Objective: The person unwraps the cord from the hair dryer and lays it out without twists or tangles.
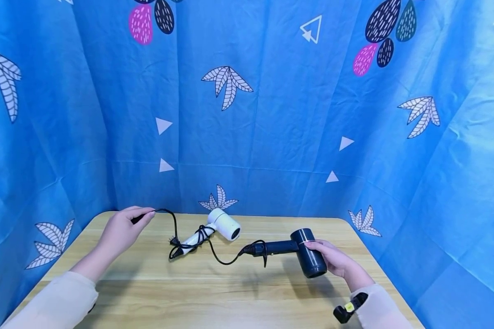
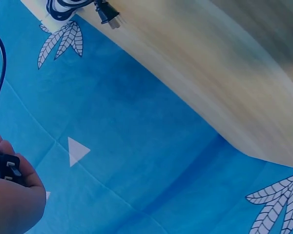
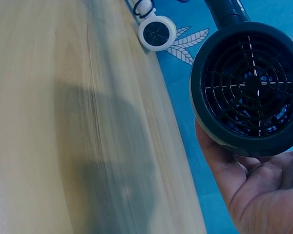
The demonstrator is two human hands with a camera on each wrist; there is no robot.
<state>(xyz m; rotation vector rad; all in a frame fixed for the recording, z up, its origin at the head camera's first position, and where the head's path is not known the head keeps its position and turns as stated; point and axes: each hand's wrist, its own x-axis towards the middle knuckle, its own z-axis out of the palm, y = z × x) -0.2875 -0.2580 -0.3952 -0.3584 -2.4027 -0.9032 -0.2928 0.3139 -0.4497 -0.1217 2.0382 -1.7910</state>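
My left hand [image 1: 125, 228] is raised over the left side of the table and holds the black plug [image 2: 10, 166] of a power cord. From there the black cord [image 1: 175, 224] drops toward the white hair dryer and passes across to a dark navy hair dryer [image 1: 310, 258]. My right hand [image 1: 333, 258] grips that dryer's barrel from the right, its handle pointing left and its shadow falling on the wood. In the right wrist view the barrel's round grille [image 3: 254, 84] faces the camera, with fingers behind and below it.
A white hair dryer [image 1: 226, 225] lies near the table's back edge, its own black cord wound around the handle and its plug [image 2: 106, 13] sticking out. The wooden table [image 1: 214, 297] is bordered by a blue patterned curtain [image 1: 271, 114] behind and on both sides.
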